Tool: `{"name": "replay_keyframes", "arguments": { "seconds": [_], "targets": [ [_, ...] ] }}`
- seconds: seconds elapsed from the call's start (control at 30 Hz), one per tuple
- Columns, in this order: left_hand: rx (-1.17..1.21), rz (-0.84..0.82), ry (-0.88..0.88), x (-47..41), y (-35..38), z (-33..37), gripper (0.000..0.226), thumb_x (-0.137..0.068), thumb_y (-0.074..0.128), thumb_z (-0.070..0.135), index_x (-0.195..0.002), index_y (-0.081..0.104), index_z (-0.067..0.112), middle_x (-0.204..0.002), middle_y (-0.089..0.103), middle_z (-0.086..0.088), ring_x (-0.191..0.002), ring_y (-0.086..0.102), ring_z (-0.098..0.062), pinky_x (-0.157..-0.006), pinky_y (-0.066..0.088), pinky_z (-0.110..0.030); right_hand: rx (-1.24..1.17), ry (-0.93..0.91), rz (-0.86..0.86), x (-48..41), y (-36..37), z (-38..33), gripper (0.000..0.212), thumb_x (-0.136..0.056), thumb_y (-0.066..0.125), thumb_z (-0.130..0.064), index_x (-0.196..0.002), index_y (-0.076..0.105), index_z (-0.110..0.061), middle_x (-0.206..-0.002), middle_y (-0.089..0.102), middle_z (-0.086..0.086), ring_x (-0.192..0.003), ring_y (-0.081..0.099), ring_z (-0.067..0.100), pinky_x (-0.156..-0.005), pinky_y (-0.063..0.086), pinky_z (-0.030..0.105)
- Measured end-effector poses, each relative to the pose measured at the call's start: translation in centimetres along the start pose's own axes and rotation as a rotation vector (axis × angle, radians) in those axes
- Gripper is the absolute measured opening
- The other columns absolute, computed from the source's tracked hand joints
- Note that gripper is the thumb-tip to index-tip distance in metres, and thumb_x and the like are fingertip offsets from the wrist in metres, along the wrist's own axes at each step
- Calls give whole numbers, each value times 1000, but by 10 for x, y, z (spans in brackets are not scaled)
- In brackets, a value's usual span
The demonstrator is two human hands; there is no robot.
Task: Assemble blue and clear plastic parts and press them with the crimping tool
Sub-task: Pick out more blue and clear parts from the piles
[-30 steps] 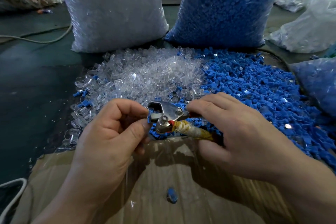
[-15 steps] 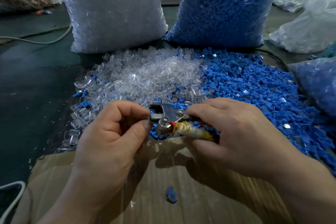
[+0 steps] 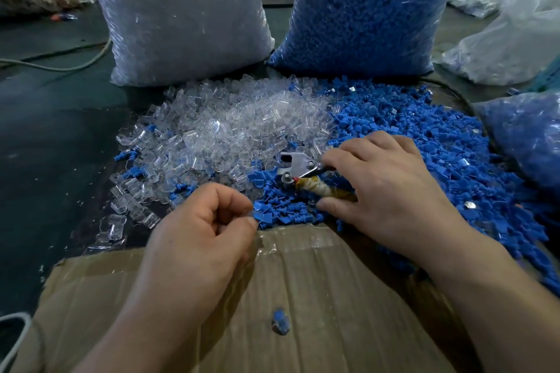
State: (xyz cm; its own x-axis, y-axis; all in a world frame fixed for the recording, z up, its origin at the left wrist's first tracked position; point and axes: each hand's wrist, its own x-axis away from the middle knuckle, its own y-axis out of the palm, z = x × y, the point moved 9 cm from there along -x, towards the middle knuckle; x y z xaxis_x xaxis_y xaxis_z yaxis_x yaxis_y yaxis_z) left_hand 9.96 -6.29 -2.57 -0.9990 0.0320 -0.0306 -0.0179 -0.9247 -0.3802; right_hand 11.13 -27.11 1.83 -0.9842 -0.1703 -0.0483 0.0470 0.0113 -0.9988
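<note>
The crimping tool (image 3: 298,165) lies low over the near edge of the blue parts (image 3: 439,145), its metal head pointing left toward the clear parts (image 3: 230,127) and its tape-wrapped handle running back to the right. The right hand (image 3: 391,191) grasps it, forefinger over the top just behind the head and thumb under the handle. The left hand (image 3: 200,236) is apart from the tool, just above the near rim of the blue heap, fingers curled and the thumb and forefinger tips drawn together; I cannot tell whether they pinch a small part. The two heaps meet side by side on the dark desk (image 3: 45,136), clear on the left, blue on the right. Nearer the person lies a flattened cardboard sheet (image 3: 333,281) with one small blue piece (image 3: 280,321) on it. Behind the heaps stand a bag of clear parts (image 3: 181,15) and a bag of blue parts (image 3: 363,9).
</note>
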Motion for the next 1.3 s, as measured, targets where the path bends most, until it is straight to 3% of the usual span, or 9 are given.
{"name": "replay_keyframes", "arguments": {
  "seconds": [0.17, 0.3, 0.43, 0.7, 0.8, 0.9, 0.97, 1.17, 1.3],
  "targets": [
    [81, 7, -12, 6, 6, 4, 20, -80, 70, 26, -90, 67, 43, -64, 70, 3, -50, 63, -13, -46, 50, -24, -136, -136, 197, 16, -26, -38, 43, -86, 39, -59, -109, 63, -32, -103, 64, -11, -98, 57, 16, -90, 44, 40],
    [51, 19, 50, 9, 7, 14, 21, -81, 73, 24, -89, 67, 42, -62, 69, 5, -50, 62, -12, -47, 51, -30, -123, -336, 234, 26, -24, -77, 12, -90, 53, -28, -87, 63, -22, -80, 60, -5, -75, 54, 22, -70, 36, 36],
    [59, -15, 142, 16, 7, 35, 14, -77, 70, 45, -90, 68, 44, -67, 72, 10, -54, 65, -2, -49, 48, -12, -192, -319, 270, 27, -29, -74, 23, -93, 44, -31, -82, 61, -18, -77, 58, -1, -71, 54, 24, -67, 35, 37],
    [334, -204, -72, 14, 17, 25, 46, -81, 64, 64, -69, 63, 20, -46, 55, -6, -36, 47, -14, -34, 37, -20, -334, -366, 343, 34, -39, -84, 26, -94, 46, -27, -77, 59, -13, -75, 56, 3, -70, 50, 24, -66, 38, 38],
    [220, -193, 134, 15, 11, 38, 29, -80, 67, 60, -80, 68, 32, -54, 60, 2, -44, 53, -6, -41, 42, -16, -624, -186, 219, 29, -28, -71, 27, -91, 46, -30, -67, 48, -17, -64, 49, -6, -62, 46, 14, -57, 36, 35],
    [48, -159, 421, 23, 7, 60, 20, -87, 60, 52, -100, 66, 40, -78, 68, 15, -60, 62, 0, -54, 47, -12, -1400, 129, -213, 30, 10, -66, 22, -74, 49, -28, -55, 49, -17, -51, 45, -4, -48, 40, 14, -44, 31, 29],
    [-13, -188, 529, 29, 9, 69, 18, -90, 60, 46, -106, 65, 37, -91, 69, 18, -71, 67, -1, -61, 50, -13, -1608, 220, -436, 35, 21, -72, 20, -67, 48, -27, -49, 51, -19, -47, 42, 1, -42, 34, 15, -39, 26, 22],
    [-399, -519, 375, 25, 26, 42, 25, -69, 57, 53, -92, 61, 45, -77, 66, 22, -66, 63, -2, -56, 50, -19, -549, 27, -107, 24, 7, -41, 34, -85, 48, -47, -69, 52, -17, -60, 56, -6, -54, 50, 8, -54, 47, 39],
    [-500, -601, 459, 33, 36, 43, 20, -69, 66, 46, -88, 59, 42, -78, 61, 28, -64, 58, 7, -54, 45, -10, -320, -41, -40, 26, 8, -51, 34, -85, 46, -64, -87, 45, -29, -80, 56, -10, -74, 52, 14, -61, 41, 36]
  ]
}}
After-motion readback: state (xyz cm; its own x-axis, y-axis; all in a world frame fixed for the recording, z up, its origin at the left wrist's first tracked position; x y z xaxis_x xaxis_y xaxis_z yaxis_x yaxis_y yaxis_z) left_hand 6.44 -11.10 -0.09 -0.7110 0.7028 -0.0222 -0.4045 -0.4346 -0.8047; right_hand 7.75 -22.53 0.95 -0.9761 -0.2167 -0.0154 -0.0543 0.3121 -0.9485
